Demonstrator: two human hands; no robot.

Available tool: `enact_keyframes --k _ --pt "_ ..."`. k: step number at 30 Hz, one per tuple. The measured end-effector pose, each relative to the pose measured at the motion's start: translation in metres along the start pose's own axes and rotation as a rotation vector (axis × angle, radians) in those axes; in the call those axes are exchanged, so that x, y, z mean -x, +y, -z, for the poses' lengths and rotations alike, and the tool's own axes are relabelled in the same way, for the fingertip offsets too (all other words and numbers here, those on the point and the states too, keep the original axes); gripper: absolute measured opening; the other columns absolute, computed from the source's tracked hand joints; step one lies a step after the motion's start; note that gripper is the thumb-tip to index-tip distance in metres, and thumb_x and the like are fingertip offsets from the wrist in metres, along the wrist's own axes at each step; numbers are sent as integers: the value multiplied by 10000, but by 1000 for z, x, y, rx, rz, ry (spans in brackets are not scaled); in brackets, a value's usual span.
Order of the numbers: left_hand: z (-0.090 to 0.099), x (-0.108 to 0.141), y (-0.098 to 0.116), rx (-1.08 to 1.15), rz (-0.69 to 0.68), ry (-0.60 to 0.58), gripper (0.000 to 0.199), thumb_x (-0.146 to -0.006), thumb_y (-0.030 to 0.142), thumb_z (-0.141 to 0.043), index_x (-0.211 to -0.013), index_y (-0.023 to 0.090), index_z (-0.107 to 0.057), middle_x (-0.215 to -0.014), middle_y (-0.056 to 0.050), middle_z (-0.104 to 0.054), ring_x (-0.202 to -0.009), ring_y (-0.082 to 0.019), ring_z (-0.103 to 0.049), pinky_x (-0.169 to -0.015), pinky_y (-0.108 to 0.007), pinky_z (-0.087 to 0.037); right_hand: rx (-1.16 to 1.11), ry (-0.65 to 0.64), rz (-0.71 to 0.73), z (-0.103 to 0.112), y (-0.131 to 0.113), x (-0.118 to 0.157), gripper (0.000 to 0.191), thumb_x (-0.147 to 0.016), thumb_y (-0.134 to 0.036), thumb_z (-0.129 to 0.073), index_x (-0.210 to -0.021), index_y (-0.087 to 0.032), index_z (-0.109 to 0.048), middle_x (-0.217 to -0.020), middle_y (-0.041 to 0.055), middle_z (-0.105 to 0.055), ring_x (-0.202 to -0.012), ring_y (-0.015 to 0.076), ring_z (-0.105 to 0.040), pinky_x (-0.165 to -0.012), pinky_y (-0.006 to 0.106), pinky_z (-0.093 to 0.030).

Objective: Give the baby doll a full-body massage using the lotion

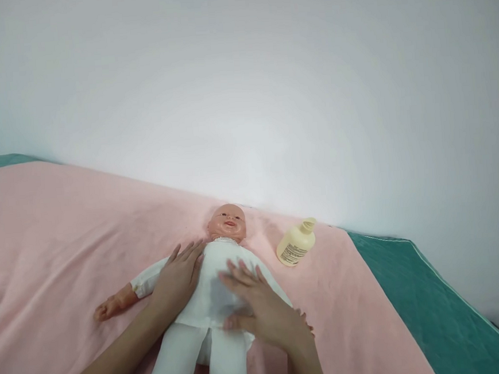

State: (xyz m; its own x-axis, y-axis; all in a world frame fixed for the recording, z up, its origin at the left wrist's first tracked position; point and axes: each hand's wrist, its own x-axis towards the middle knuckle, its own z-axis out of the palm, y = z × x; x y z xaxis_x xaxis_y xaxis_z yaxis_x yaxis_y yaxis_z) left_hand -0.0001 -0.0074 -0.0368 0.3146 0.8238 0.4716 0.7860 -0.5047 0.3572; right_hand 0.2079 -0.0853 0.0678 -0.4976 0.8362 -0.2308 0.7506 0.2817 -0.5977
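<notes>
A baby doll (227, 258) with a white cloth body lies on its back on a pink sheet, head toward the wall. My left hand (181, 276) rests flat along the doll's side, near its shoulder and arm, fingers stretched out. Over the right part of the doll's torso is my right hand (258, 301), its fingers spread and somewhat blurred by motion. I cannot tell whether its palm touches the cloth. Neither hand grips anything. The doll's arm on the right is mostly hidden behind my right hand.
A pale yellow pump bottle (296, 244) with printed text stands to the right of the doll's head. The pink sheet (62, 225) lies over a green surface (431, 294), which shows at both sides. A plain white wall (242, 95) rises behind.
</notes>
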Motion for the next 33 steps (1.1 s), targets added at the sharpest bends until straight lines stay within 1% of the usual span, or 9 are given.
enact_keyframes --k 2,3,7,9,14,20,25,30,33 --pt "-3 0 -6 9 -30 -6 445 -938 179 -257 -1317 143 -487 -1338 -100 -562 -1273 -202 -488 -1140 -452 -244 -5 -30 134 -8 -10 0 501 -895 -573 -503 -1370 -440 -413 -1539 -118 -201 -1452 217 -70 -1163 468 84" --pt "-5 0 -10 5 -47 -15 460 -912 146 -260 -1314 138 -483 -1337 -104 -563 -1267 -196 -496 -1142 -448 -241 -1 -44 176 -12 -13 -1 447 -900 -575 -494 -1332 -465 -454 -1525 -135 -234 -1449 221 -91 -1159 482 97" --pt "-14 1 -22 -29 -107 -65 539 -813 141 -349 -1344 126 -441 -1344 -125 -552 -1254 -209 -509 -1135 -459 -249 27 -11 231 -23 -13 -17 467 -934 -554 -433 -1378 -414 -408 -1530 -103 -226 -1450 194 -85 -1167 474 82" --pt "-17 2 -23 -35 -118 -58 577 -793 152 -378 -1368 121 -416 -1356 -127 -541 -1265 -211 -497 -1135 -448 -252 50 72 219 -26 -7 -27 472 -958 -527 -393 -1409 -390 -363 -1543 -90 -187 -1452 183 -65 -1168 484 76" --pt "-17 3 -18 -28 -46 9 576 -805 67 -274 -1358 95 -433 -1338 -120 -559 -1254 -191 -506 -1126 -426 -267 103 222 108 -31 10 -42 627 -972 -532 -320 -1501 -272 -108 -1564 -35 -96 -1454 177 -1 -1169 508 46" --pt "-19 2 -18 36 -28 6 544 -821 80 -269 -1321 105 -482 -1327 -118 -568 -1250 -207 -509 -1136 -440 -239 90 346 -71 -39 26 -48 835 -925 -637 -299 -1504 -113 -2 -1559 77 27 -1453 222 25 -1164 525 -7" --pt "-21 0 -20 97 7 18 560 -801 84 -284 -1317 142 -494 -1335 -108 -564 -1258 -203 -503 -1133 -419 -245 68 397 -98 -42 31 -50 886 -911 -651 -319 -1498 -58 -21 -1555 143 -38 -1452 259 -21 -1156 547 -35" --pt "-18 -1 -17 112 -2 11 506 -835 118 -278 -1272 141 -532 -1315 -117 -579 -1234 -226 -524 -1122 -449 -254 27 435 -66 -45 33 -51 849 -921 -632 -326 -1500 -70 -63 -1553 140 -55 -1453 253 -45 -1155 543 -15" --pt "-10 -3 -11 142 16 15 491 -848 126 -277 -1265 122 -537 -1288 -127 -596 -1209 -238 -542 -1106 -456 -287 -41 537 8 -51 39 -52 765 -926 -585 -388 -1497 -122 -178 -1545 121 -163 -1445 247 -129 -1161 531 -49"
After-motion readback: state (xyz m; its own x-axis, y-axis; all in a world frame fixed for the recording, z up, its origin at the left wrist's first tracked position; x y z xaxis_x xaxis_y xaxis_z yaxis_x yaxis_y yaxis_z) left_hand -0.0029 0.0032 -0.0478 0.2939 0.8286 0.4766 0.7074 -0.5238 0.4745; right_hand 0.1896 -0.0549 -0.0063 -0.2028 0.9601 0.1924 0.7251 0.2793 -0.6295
